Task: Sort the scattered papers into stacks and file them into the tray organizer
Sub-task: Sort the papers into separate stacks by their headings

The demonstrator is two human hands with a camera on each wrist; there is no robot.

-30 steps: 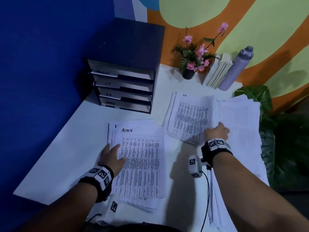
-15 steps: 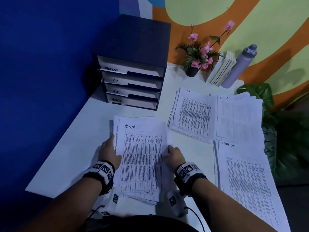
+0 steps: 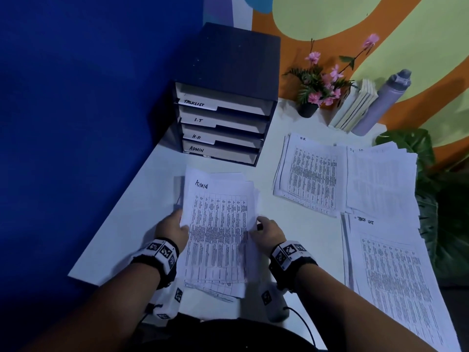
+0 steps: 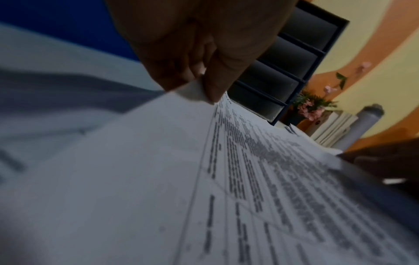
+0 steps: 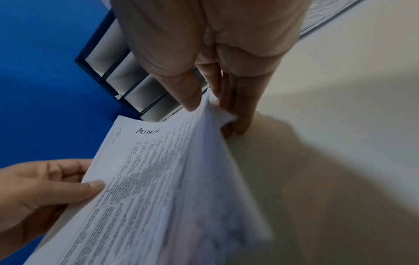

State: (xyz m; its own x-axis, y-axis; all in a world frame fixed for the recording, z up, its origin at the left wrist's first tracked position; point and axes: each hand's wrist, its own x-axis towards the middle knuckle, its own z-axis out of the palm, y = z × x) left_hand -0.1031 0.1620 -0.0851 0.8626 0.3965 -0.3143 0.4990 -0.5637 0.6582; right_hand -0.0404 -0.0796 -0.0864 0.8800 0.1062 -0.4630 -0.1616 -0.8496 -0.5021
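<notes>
A stack of printed sheets headed ADMIN [image 3: 218, 232] [image 5: 149, 179] [image 4: 226, 179] is lifted off the white table [image 3: 132, 224], held from both sides. My left hand [image 3: 175, 228] [image 4: 204, 71] [image 5: 45, 186] pinches its left edge, thumb on top. My right hand [image 3: 266, 231] [image 5: 215, 86] grips the right edge, thumb above and fingers below. The dark tray organizer [image 3: 223, 118] stands behind it, with slots labelled TASKLIST, I.T, H.R and ADMIN. An H.R stack [image 3: 312, 174], an I.T stack [image 3: 380, 179] and a task list stack [image 3: 396, 275] lie to the right.
A blue wall [image 3: 76, 123] borders the table's left side. At the back right stand a small pot of pink flowers [image 3: 319, 90], some upright books [image 3: 355, 107] and a grey bottle [image 3: 380, 102]. A leafy plant [image 3: 436, 199] sits past the right edge.
My right hand came from the stacks at the right over to the ADMIN stack and took its right edge. Both hands have raised the stack off the table.
</notes>
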